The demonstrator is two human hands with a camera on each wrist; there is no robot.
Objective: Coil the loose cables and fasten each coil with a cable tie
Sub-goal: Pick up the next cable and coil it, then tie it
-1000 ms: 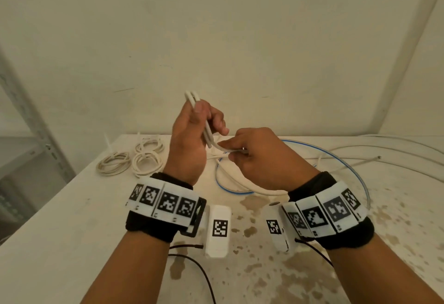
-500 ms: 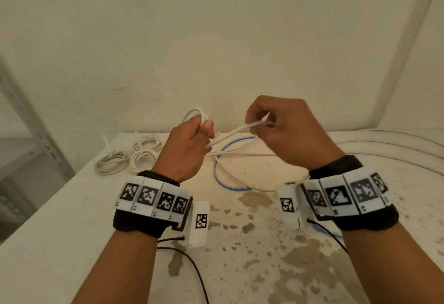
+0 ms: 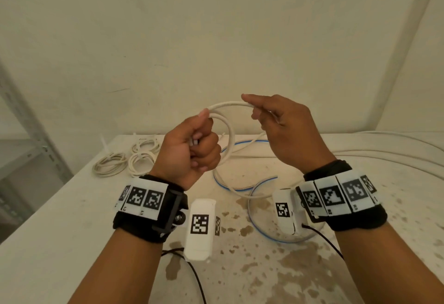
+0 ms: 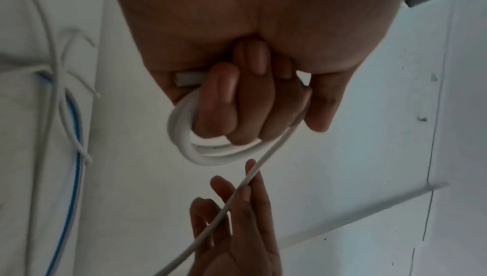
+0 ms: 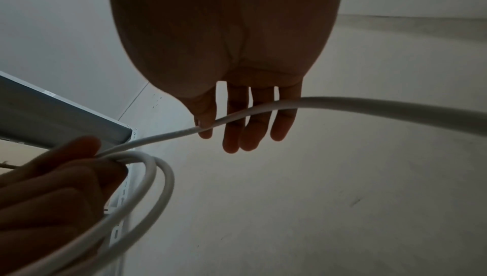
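The left hand [image 3: 189, 150] is curled tight around 2 finished turns of the white cable [image 3: 228, 135] above the table [image 3: 60, 219] so they cannot spring open, while the right hand [image 3: 281, 128], fingers [image 5: 259, 126] nearly straight, guides the free length, probably toward the next turn.

In the head view the left hand [image 3: 189, 150] closes over the part of the white cable [image 3: 228, 135] it grips, so the cable's end is mostly buried in the fist. The cable's far run leaves the right edge of the right wrist view, and the worktop [image 3: 60, 219] is cut off at the bottom. The three finished coils [image 3: 129, 159] at the back left are too small to show any ties.
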